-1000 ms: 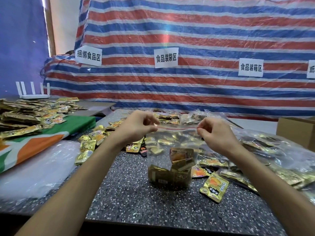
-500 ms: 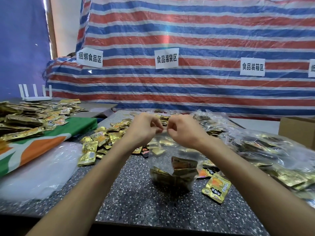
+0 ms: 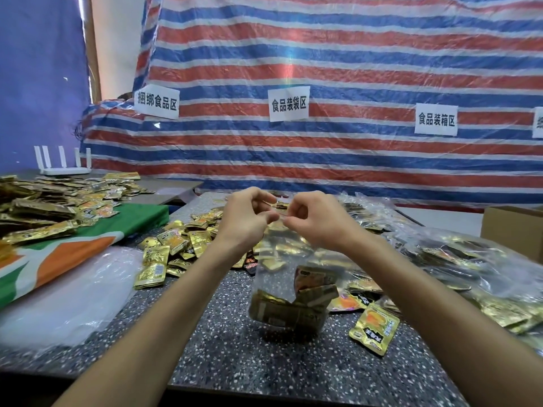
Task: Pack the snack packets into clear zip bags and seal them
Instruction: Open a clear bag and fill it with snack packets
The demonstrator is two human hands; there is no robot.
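I see the zip bag (image 3: 279, 277) hanging upright over the middle of the speckled table (image 3: 264, 368), held by its top edge between both hands. The left hand (image 3: 245, 220) pinches the top strip between thumb and forefinger, with the other fingers curled in. The right hand (image 3: 318, 223) pinches it the same way just beside, so the two pinches almost meet. The fingers hide the strip, and I cannot tell whether the seal is closed.

The bag is clear, soft plastic, creased and drawn narrow near the top, and I can make out the table and the clutter behind straight through it. The snack packets (image 3: 289, 311) sit slumped in its lower part: gold foil ones lie crosswise, and a darker brownish one leans tilted on top of them. The bag's bottom is right at the tabletop with a dark shadow under it; I cannot tell if it touches.

Near the bag on the right, a loose packet (image 3: 374, 329) lies flat, gold with an orange picture. A heap of packets (image 3: 173, 248) spreads to the left of the left forearm. The filled bags (image 3: 470, 268) pile along the right side, with a cardboard box (image 3: 514, 230) behind them. On the left lie a stack of clear plastic (image 3: 64, 298) and a green and orange cloth (image 3: 73, 248).
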